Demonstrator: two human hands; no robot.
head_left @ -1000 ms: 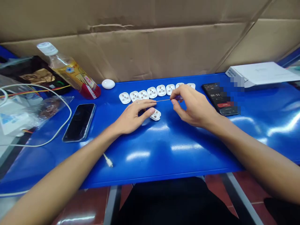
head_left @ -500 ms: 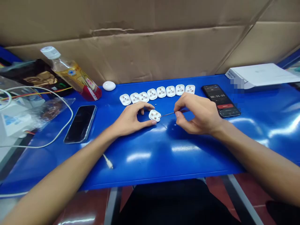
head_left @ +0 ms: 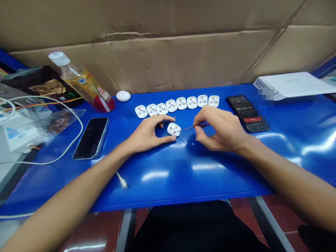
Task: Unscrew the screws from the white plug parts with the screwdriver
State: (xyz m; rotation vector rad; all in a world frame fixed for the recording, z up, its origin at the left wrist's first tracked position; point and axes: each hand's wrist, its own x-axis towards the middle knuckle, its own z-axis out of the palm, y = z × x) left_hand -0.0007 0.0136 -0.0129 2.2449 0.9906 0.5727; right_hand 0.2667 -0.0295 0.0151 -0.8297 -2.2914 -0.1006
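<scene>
Showing a blue tabletop [head_left: 194, 187] read from left to right: one bottle [head_left: 85, 85], white-capped, bears a yellow and red label whose characters are too small to read. Below it lies one dark-screened phone [head_left: 91, 138], then one white cable connector [head_left: 123, 182] and, at the rear, one white egg-shaped object [head_left: 123, 96]. The left hand [head_left: 148, 133] is partly open, thumb and index finger spread around the left side of a single white part [head_left: 173, 129] at the table's middle; whether the thumb tip touches its edge cannot be told. Behind it stands a row of eight similar white pieces [head_left: 181, 103], each with small metal-coloured fittings, making nine in all. One thin dark tool [head_left: 187, 128] reaches leftward to the single part, its other end pinched between the thumb and index finger of the right hand [head_left: 220, 127]. Farther right, a second phone [head_left: 248, 113] displays "00:55:11" above a red button; one white box [head_left: 294, 84] lies beyond, its end-label print illegible.
</scene>
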